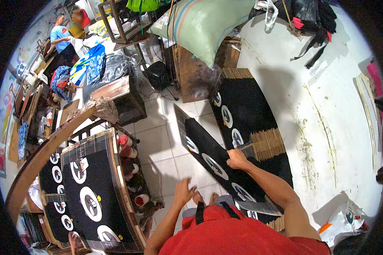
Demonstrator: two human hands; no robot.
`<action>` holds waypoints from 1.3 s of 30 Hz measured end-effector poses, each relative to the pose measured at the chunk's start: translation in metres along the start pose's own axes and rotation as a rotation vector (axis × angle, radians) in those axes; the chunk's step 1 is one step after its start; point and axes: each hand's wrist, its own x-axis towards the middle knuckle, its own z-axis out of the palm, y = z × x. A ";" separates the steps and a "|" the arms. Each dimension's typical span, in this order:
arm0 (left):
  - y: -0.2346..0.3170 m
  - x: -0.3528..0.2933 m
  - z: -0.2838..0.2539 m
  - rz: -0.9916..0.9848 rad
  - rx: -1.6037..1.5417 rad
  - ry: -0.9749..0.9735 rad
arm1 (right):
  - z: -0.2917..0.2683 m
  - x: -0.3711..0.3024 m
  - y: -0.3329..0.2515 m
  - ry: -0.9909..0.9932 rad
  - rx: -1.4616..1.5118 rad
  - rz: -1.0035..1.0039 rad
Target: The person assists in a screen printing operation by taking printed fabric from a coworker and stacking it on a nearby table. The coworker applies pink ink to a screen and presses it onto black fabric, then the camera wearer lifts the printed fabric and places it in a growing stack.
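My right hand (237,160) is closed on the upper long edge of a printing board (206,155) covered in black fabric. White ovals with cartoon eyes are printed along that fabric. The board tilts over the floor beside a stack of similar boards (247,102), whose cloth is also black. My left hand (183,192) hangs over the floor, apart from the board, its fingers loosely bent and holding nothing that I can see. To its left, more black fabric with printed ovals (90,204) lies on a worktable.
Red-stained paint pots (130,152) line the worktable's right side. A curved wooden beam (51,146) crosses at left. Ahead, a large pale sack (208,25) rests on a wooden cabinet (189,76). Two people stand far left; another person's hand or foot (73,240) shows at lower left.
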 end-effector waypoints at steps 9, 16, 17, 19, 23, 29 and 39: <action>-0.142 -0.155 0.059 -0.741 -0.012 -0.377 | 0.023 0.064 0.101 0.035 -0.092 0.282; -0.133 -0.082 0.067 -1.034 -0.030 -0.091 | 0.019 0.128 0.174 -0.009 -0.050 0.350; -0.125 -0.065 0.068 -0.990 -0.057 -0.080 | 0.017 0.136 0.182 -0.016 -0.046 0.374; -0.103 -0.026 0.073 -1.043 -0.241 0.024 | 0.009 0.156 0.197 -0.017 0.019 0.425; -0.063 0.044 0.072 -0.986 -0.338 0.115 | 0.003 0.209 0.221 -0.009 0.087 0.476; -0.047 0.073 0.074 -1.018 -0.498 0.187 | 0.001 0.300 0.261 0.018 0.066 0.534; -0.045 0.023 0.079 -1.286 -0.484 0.141 | -0.006 0.428 0.291 0.085 -0.046 0.540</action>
